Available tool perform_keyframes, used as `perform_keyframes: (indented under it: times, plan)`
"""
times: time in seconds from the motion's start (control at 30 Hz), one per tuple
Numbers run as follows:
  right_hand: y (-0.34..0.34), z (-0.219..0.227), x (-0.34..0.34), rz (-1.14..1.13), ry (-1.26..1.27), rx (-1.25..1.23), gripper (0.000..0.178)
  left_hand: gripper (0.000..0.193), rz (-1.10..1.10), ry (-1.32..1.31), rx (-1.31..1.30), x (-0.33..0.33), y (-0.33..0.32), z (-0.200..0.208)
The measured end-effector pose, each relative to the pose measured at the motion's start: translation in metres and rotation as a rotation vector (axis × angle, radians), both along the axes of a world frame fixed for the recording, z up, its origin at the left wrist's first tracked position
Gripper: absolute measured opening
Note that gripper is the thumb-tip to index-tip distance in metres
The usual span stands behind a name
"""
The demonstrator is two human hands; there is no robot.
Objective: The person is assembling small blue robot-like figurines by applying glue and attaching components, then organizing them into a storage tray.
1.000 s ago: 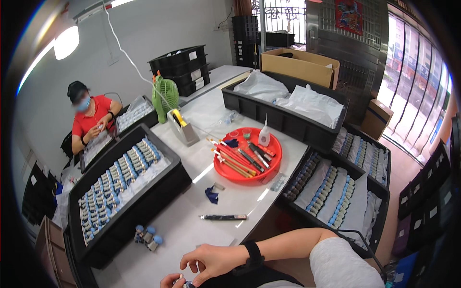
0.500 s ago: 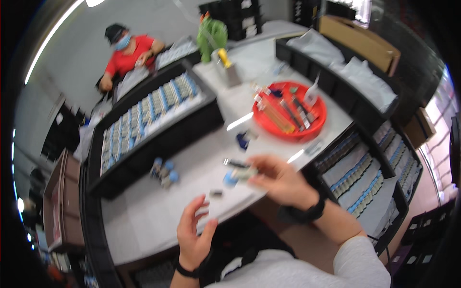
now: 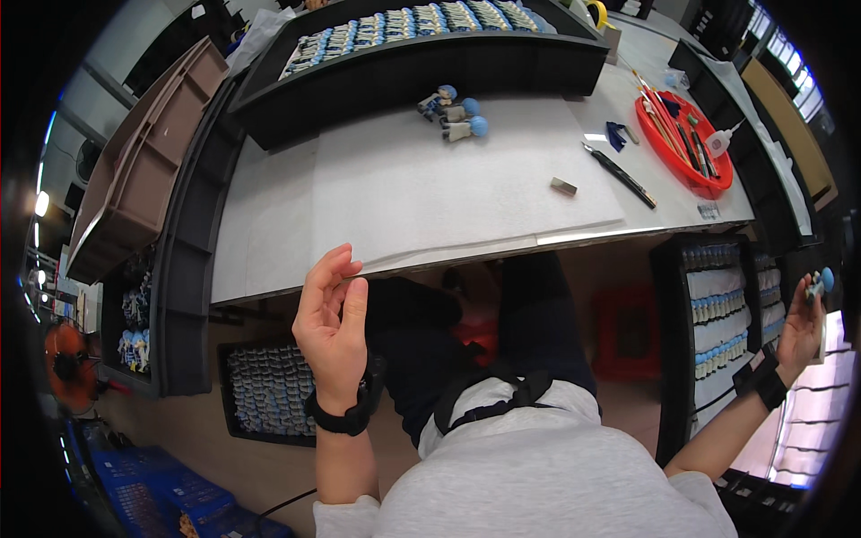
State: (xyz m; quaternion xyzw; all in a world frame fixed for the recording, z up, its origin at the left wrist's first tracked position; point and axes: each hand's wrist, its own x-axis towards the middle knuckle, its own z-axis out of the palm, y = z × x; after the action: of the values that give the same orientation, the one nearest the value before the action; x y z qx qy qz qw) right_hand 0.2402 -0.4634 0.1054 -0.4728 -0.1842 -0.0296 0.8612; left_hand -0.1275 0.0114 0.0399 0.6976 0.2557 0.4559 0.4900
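My right hand (image 3: pixel 797 334) is stretched far out to the right, over the dark crate beside the table. Its fingers pinch a small blue-headed figurine (image 3: pixel 821 282). In front of the table's near edge, my left hand (image 3: pixel 332 314) is raised with loosely curled fingers apart and nothing in them. Several blue-haired figurines (image 3: pixel 462 128) lie together on the white paper (image 3: pixel 430 197). Toward the paper's right side sit a small grey metal block (image 3: pixel 563 186) and a black craft knife (image 3: pixel 621 176), apart from both hands.
A black crate (image 3: pixel 430 65) with rows of figurines spans the table's back. To the right are a red tray (image 3: pixel 665 142) of brushes and tools and a dark blue scrap (image 3: pixel 615 136). Crates of figurines (image 3: pixel 665 296) stand right of my legs; brown bins (image 3: pixel 148 161) rise at left.
The view has swung, with the table now higher in it. My right hand has moved from over the table far out to the right with the figurine. The left hand stays empty.
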Motion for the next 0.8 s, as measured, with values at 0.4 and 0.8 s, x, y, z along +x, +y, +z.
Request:
perform_keyframes:
  times: [0.4, 0.8]
  plan:
    - [0.137, 0.034, -0.029, -0.177, -0.054, -0.116, 0.030, 0.018, -0.041, 0.078, -0.040, 0.033, -0.003, -0.027]
    - [0.080, 0.063, 0.127, -0.612, -0.148, -0.608, 0.028, 0.028, 0.260, 0.362, 0.002, 0.142, -0.007, -0.012]
